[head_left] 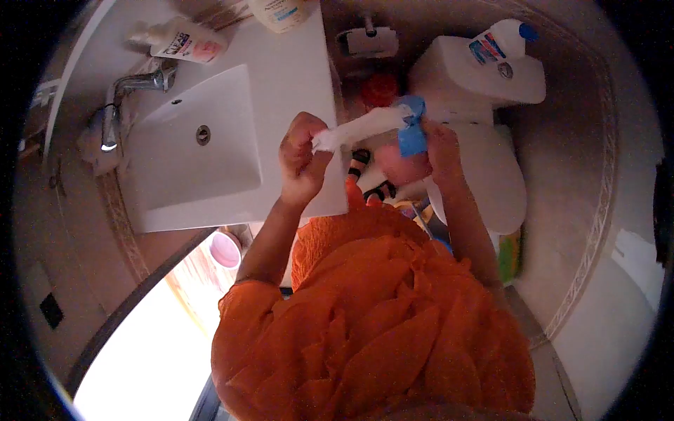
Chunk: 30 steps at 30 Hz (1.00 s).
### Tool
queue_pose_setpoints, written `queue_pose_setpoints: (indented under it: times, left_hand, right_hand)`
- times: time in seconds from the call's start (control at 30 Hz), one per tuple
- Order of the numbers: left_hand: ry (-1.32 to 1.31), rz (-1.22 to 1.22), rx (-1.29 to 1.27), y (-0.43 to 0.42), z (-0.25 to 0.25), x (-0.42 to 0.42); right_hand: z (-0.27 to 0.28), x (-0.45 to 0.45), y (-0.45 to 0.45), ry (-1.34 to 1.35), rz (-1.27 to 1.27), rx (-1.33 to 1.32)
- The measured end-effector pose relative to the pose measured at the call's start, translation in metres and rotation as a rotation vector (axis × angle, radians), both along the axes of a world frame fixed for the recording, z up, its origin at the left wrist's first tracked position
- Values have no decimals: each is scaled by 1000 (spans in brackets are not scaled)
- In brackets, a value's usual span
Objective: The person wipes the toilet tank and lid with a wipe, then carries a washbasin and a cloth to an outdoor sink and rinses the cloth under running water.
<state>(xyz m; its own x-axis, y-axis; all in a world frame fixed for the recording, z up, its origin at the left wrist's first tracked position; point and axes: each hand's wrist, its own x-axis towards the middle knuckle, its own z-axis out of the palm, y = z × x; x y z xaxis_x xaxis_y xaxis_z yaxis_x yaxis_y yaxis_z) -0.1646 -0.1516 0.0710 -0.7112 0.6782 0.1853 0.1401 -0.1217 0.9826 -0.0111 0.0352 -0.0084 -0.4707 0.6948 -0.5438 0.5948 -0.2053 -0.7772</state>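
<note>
Left hand (305, 160), just right of basin (228, 119): closed, fingers curled round end of white strip (368, 125). Strip: soft-looking, creased, elongated, right of basin, spanning between hands. Right hand (442, 149), farther right of basin: closed on blue piece (413, 133), thin, crinkled, touching strip's other end; exact material unclear. Pinkish rounded form (404, 165) beside blue piece, blurred. Basin: smooth, white, angular, with round metal drain (203, 135). Curved metal faucet (144, 82), glossy, at basin's left edge.
</note>
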Motion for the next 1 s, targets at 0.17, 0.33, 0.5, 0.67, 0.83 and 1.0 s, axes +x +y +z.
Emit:
queue_pose_setpoints:
  times: [0.17, 0.33, 0.5, 0.67, 0.83, 1.0]
  left_hand:
    - [-396, 112, 248, -8, 5, -18]
    - [-839, 151, 141, -32, 0, -56]
    - [-736, 11, -358, -19, 9, -40]
    - [-828, -141, -524, -18, -1, -35]
    - [-684, 9, -525, -16, -3, -45]
    - [-531, 30, -486, -12, 5, -57]
  right_hand:
    - [0, -4, -1, 214, 19, -169]
    - [4, -22, -26, 370, 175, -223]
    - [34, -50, -45, 438, 471, -156]
    - [23, -68, -61, 333, 439, -226]
    - [16, -75, -63, 373, 417, -289]
    - [26, -63, -60, 370, 566, -78]
